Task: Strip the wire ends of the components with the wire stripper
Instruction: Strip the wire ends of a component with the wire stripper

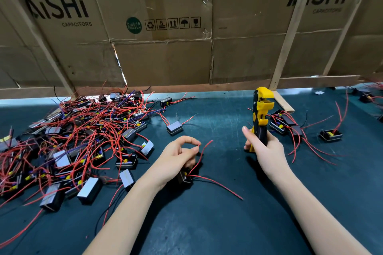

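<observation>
My left hand (179,156) pinches the end of a red wire (198,147) between thumb and forefinger, and its lower fingers hold the small black component (185,178) that wire comes from. More red wires trail from the component to the right over the mat. My right hand (264,146) grips the handles of a yellow and black wire stripper (261,109), held upright with its jaws at the top. The stripper is a hand's width to the right of the pinched wire and does not touch it.
A big tangled pile of components with red wires (83,141) covers the left of the dark green mat (207,223). One loose component (174,127) lies behind my left hand. A few components (290,126) lie at the right. A cardboard wall (165,27) stands behind.
</observation>
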